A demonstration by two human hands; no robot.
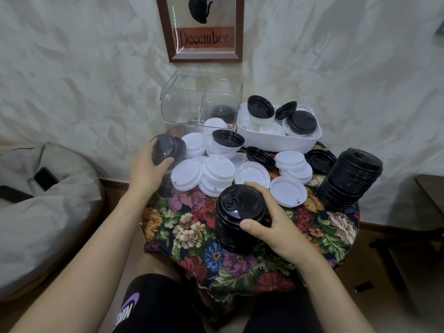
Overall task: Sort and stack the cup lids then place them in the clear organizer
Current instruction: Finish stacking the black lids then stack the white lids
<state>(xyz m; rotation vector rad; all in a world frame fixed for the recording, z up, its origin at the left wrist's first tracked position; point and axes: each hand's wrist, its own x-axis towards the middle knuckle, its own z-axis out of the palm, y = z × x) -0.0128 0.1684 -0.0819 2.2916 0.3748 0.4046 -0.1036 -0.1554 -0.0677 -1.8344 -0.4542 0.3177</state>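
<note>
Head view, one wide-angle camera: above the near edge of the floral-cloth table (192, 224), close, facing forward and down. The clear organizer (182, 109) at the table's far edge sits mid-frame, with the wall (336, 68) and framed December print (204, 39) beyond the table.

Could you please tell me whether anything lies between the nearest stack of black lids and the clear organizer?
Yes: loose white lids lie between the black stack and the clear organizer, with a black lid perched on them before its front wall. Lifted over them, the stack should probably pass.
</note>
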